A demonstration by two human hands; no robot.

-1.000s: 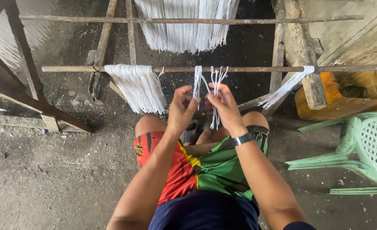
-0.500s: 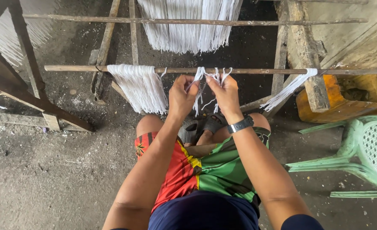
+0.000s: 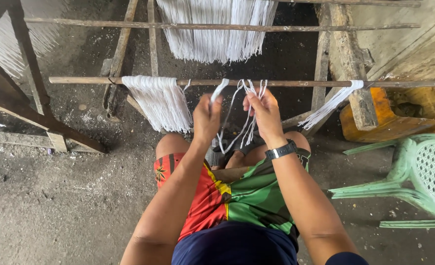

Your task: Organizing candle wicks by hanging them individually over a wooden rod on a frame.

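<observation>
I sit facing a thin wooden pole [image 3: 84,79] that runs across in front of me. My left hand [image 3: 206,120] pinches a white strand [image 3: 220,90] just below the pole. My right hand [image 3: 263,114], with a black watch [image 3: 281,150] on its wrist, grips several white strands [image 3: 250,89] that hang over the pole and loop down between my knees. A thick bundle of white strands [image 3: 161,102] drapes over the pole to the left of my hands.
A second pole [image 3: 104,22] farther back carries a wider curtain of white strands [image 3: 217,29]. A smaller bundle [image 3: 333,104] hangs at the right. Wooden frame posts [image 3: 28,68] stand at left. An orange container [image 3: 399,110] and a green plastic chair [image 3: 416,179] are at right.
Both hands have risen from knee height up to the pole, drawing the loose strands with them. The strands now hang more spread between the hands.
</observation>
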